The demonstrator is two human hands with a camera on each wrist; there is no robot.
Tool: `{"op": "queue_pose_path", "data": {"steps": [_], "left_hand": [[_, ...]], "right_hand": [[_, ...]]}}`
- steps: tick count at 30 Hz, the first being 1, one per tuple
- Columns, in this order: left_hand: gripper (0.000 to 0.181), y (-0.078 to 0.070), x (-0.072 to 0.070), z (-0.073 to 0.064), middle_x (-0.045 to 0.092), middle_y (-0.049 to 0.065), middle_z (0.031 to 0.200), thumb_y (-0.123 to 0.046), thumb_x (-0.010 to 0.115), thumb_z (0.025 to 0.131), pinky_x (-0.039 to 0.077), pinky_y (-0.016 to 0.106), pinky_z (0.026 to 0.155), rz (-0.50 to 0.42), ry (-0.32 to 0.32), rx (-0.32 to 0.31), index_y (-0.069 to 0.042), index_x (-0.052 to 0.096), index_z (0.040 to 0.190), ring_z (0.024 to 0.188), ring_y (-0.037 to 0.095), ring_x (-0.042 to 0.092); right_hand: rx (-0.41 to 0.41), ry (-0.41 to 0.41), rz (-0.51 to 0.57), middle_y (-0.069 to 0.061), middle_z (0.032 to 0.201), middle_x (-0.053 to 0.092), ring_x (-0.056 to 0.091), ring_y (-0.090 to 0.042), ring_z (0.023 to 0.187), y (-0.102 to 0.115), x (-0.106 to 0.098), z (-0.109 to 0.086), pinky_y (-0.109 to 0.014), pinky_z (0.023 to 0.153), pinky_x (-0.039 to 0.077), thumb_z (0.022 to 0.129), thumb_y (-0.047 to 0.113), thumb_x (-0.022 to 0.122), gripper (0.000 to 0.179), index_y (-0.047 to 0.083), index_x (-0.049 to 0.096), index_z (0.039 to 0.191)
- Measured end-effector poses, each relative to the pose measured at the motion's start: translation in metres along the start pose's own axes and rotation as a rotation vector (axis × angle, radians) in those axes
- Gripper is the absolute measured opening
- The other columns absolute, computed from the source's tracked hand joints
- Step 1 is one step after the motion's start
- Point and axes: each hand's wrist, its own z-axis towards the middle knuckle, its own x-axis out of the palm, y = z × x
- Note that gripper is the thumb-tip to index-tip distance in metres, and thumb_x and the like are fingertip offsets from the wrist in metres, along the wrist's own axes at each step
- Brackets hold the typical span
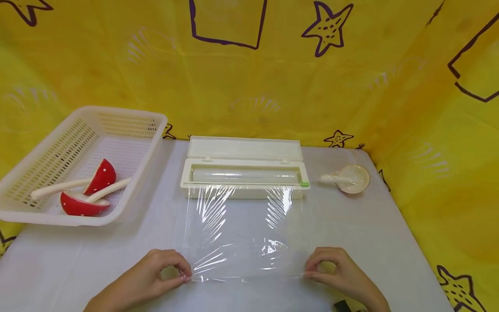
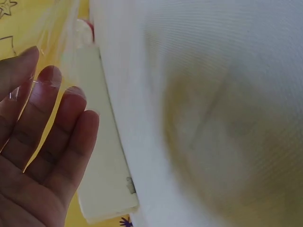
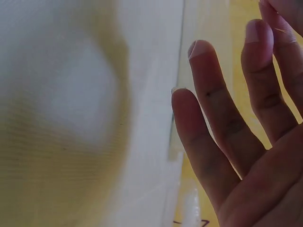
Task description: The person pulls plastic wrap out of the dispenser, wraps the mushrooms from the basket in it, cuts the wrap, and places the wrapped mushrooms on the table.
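A sheet of clear plastic wrap point(image 1: 245, 242) stretches toward me from a cream wrap dispenser box point(image 1: 245, 193), whose lid point(image 1: 244, 148) stands raised at the back. Inside the box lies the roll of wrap point(image 1: 244, 175). With thumb and index finger my left hand point(image 1: 150, 277) pinches the sheet's near left corner; in the left wrist view, film runs over the fingertips point(image 2: 49, 75). The near right corner is pinched by my right hand point(image 1: 343, 275), its other fingers point(image 3: 208, 80) extended in the right wrist view. Between the hands the front edge runs nearly straight.
On the left, a white perforated basket point(image 1: 144, 173) holds two red, white-dotted ladles point(image 1: 83, 206) with pale handles. A pale spoon point(image 1: 347, 179) lies right of the box. Yellow patterned cloth point(image 1: 249, 86) rises behind the white table point(image 1: 156, 234). A small dark object point(image 1: 341, 306) sits beside the right wrist.
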Motion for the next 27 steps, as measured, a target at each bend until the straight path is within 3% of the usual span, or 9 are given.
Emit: {"op": "queue_pose_path", "data": {"steps": [7, 12, 21, 27], "left_hand": [[0.026, 0.010, 0.004, 0.000, 0.068, -0.010, 0.084, 0.000, 0.080, 0.078, 0.050, 0.012, 0.072, -0.003, 0.027, -0.026, -0.020, 0.069, 0.090, 0.077, -0.001, 0.062], [0.021, 0.013, 0.006, 0.001, 0.065, -0.013, 0.084, -0.004, 0.080, 0.080, 0.048, 0.014, 0.070, 0.009, 0.071, -0.067, -0.022, 0.070, 0.087, 0.077, -0.002, 0.059], [0.016, 0.018, 0.008, -0.002, 0.066, -0.016, 0.079, -0.008, 0.081, 0.078, 0.047, 0.018, 0.065, 0.109, 0.147, -0.141, -0.021, 0.073, 0.083, 0.076, -0.005, 0.056], [0.010, 0.018, 0.009, -0.003, 0.062, -0.014, 0.082, -0.013, 0.079, 0.083, 0.047, 0.019, 0.066, 0.071, 0.213, -0.226, -0.021, 0.074, 0.085, 0.077, -0.004, 0.053]], "right_hand": [[-0.063, 0.007, -0.047, 0.005, 0.085, 0.069, 0.064, -0.006, 0.082, -0.012, 0.008, 0.004, -0.018, 0.079, 0.050, 0.081, 0.011, 0.080, 0.017, 0.023, 0.072, 0.088], [-0.099, 0.016, -0.091, 0.006, 0.083, 0.070, 0.064, -0.004, 0.078, -0.018, 0.011, 0.008, -0.017, 0.075, 0.049, 0.080, 0.012, 0.081, 0.012, 0.018, 0.072, 0.085], [0.061, 0.082, -0.090, 0.010, 0.080, 0.070, 0.061, 0.002, 0.074, -0.017, 0.011, 0.009, -0.022, 0.068, 0.051, 0.084, 0.019, 0.079, 0.007, 0.018, 0.073, 0.083], [0.184, 0.120, -0.087, 0.011, 0.079, 0.067, 0.057, 0.004, 0.076, -0.015, 0.008, 0.011, -0.022, 0.067, 0.049, 0.085, 0.025, 0.079, 0.010, 0.016, 0.073, 0.084]]}}
